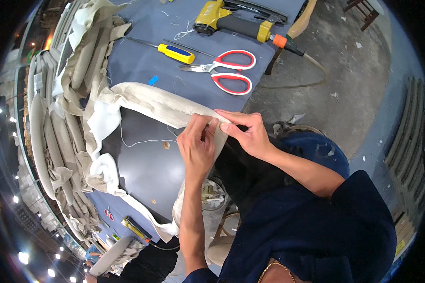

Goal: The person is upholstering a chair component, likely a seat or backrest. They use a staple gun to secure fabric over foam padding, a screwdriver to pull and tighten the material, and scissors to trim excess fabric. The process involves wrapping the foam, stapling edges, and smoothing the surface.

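Beige upholstery fabric (151,97) wraps the rim of a dark grey panel (144,155), with white padding (105,120) bulging out along the left side. At the panel's right corner my left hand (197,144) is closed, fingertips pinching the fabric edge. Just beside it my right hand (250,134) pinches the same fabric between thumb and fingers, almost touching the left. A thin white thread (146,142) lies across the panel. Whatever small thing may sit between the fingertips is hidden.
Beyond my hands on the blue-grey table lie red-and-white scissors (231,70), a yellow screwdriver (175,53) and a yellow pneumatic staple gun (236,21) with its hose. Stacked beige covered pieces (56,137) line the left. Another person (151,264) in black is at the lower left.
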Demonstrator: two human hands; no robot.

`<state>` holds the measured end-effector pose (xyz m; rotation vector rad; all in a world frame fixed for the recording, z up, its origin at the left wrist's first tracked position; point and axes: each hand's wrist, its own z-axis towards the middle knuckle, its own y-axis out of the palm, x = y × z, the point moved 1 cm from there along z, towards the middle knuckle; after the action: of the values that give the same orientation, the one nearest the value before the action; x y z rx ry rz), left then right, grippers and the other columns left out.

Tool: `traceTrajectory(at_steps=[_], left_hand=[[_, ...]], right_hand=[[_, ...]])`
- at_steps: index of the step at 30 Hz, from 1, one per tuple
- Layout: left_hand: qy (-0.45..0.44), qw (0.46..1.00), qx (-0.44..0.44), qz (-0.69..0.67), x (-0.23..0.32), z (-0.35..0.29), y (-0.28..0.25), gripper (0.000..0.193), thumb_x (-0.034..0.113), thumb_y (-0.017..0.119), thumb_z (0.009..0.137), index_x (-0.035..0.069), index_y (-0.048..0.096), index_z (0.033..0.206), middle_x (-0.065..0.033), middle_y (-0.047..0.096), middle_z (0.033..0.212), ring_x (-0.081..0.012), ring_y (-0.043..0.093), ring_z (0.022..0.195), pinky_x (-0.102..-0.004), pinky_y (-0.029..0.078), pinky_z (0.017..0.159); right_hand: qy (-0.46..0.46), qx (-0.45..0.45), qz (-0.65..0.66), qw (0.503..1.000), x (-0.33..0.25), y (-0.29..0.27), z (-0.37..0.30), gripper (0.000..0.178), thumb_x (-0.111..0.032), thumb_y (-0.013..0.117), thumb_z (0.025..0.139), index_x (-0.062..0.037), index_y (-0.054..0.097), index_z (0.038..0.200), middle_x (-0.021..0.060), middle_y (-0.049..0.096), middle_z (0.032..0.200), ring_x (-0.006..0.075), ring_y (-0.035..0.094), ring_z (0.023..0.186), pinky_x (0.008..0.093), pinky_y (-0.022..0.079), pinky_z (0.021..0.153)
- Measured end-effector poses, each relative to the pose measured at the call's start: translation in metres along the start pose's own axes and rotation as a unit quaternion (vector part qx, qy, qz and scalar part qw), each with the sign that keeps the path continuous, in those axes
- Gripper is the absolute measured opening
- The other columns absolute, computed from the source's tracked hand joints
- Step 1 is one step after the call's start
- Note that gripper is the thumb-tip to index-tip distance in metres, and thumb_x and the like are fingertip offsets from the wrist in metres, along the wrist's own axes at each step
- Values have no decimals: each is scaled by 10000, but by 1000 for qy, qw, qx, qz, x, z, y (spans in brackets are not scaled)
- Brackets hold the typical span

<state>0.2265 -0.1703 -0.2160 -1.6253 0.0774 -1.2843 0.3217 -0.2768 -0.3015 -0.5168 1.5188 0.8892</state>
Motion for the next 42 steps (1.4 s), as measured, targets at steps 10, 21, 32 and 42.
traceTrajectory(at_steps=[10,21,32,42], left_hand=[[58,996,39,-48,-16,-4,4,67,-10,642,908,-32,586,878,-134,535,769,-232,510,654,-335,428,622],[188,972,-43,131,-5,7,-27,209,147,706,842,16,610,974,-136,576,923,-335,505,909,-459,388,866],[245,966,-54,56,-34,7,-34,218,158,735,807,18,591,891,-147,570,909,-351,504,904,-441,405,824],[176,978,-69,-87,-31,4,-22,240,251,641,986,38,608,881,-91,512,818,-250,467,807,-384,400,788]], right_hand=[[33,-32,43,998,14,-2,8,372,-202,765,911,44,715,1187,165,747,1150,119,665,1048,317,528,945],[1,-72,73,995,-1,-7,14,263,-115,728,934,9,742,1166,157,698,1275,166,667,1102,325,539,963],[19,-57,4,998,6,5,10,201,-139,736,931,-5,779,1074,177,724,1215,165,672,1046,329,551,918],[68,-37,79,994,-1,-8,5,295,-131,782,906,65,736,1122,225,663,1308,216,650,1149,338,503,998]])
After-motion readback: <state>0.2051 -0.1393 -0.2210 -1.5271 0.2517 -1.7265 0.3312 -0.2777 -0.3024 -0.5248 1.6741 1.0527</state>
